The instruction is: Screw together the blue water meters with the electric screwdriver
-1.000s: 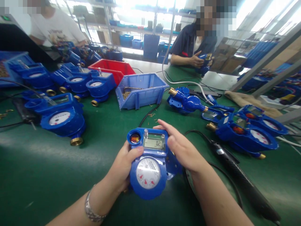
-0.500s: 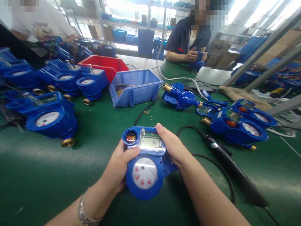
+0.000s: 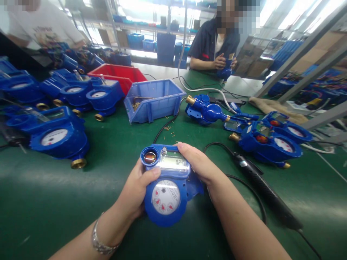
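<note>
A blue water meter is held between my two hands in the lower middle of the head view. It has a white round dial with small red pointers, a lit display reading about 0.2, and a round lens port at its upper left. My left hand grips the left side, its thumb lying below the port. On the other side my right hand wraps the upper right corner, thumb along the display's edge. The undersides of both hands are hidden. Small brass screws lie scattered just beyond the meter.
A light-blue bin with screws stands ahead, a red bin behind it. More blue meters crowd the left, others the right. A black electric screwdriver with cable lies at right. A co-worker holds a meter across the table.
The view has shifted slightly, so the background things sit a little further left. Both hands keep their hold on the meter, which is nearly still.
</note>
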